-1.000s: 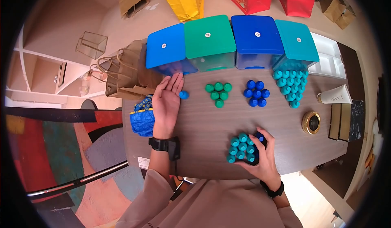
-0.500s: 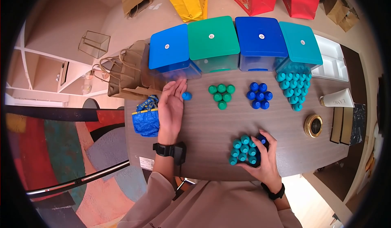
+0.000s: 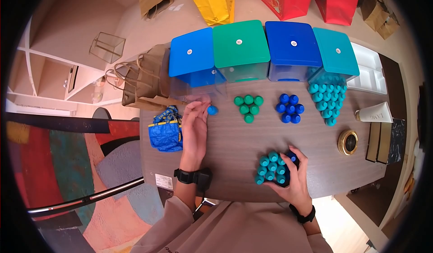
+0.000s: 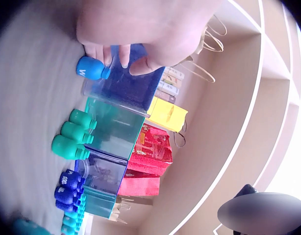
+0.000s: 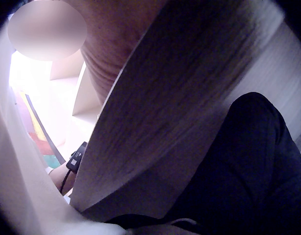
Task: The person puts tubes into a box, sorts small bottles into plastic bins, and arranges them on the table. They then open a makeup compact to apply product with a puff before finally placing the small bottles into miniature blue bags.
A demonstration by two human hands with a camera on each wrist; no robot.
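My left hand (image 3: 195,131) grips the front of the clear drawer (image 3: 212,92), which sticks out under the light blue lid of the leftmost box (image 3: 191,51). Its thumb and fingers bend at the drawer front in the left wrist view. A light blue bottle (image 4: 90,68) lies right by those fingertips. Near the table's front edge, my right hand (image 3: 295,176) curves thumb and fingers round a cluster of teal bottles (image 3: 272,166). A dark blue bottle (image 3: 292,156) shows just past its index finger. The right wrist view shows table and clothing, not the bottles.
Groups of green bottles (image 3: 248,107), dark blue bottles (image 3: 290,108) and teal bottles (image 3: 328,102) stand before boxes with lids. A blue bag (image 3: 164,135) and paper bags (image 3: 142,81) flank the left arm. A tube (image 3: 375,114) and gold-rimmed jar (image 3: 347,142) stand right.
The leftmost box's drawer has come out toward me, with my left fingers bending at its front. My right hand stays round the bottles. The whole head view has shifted slightly.
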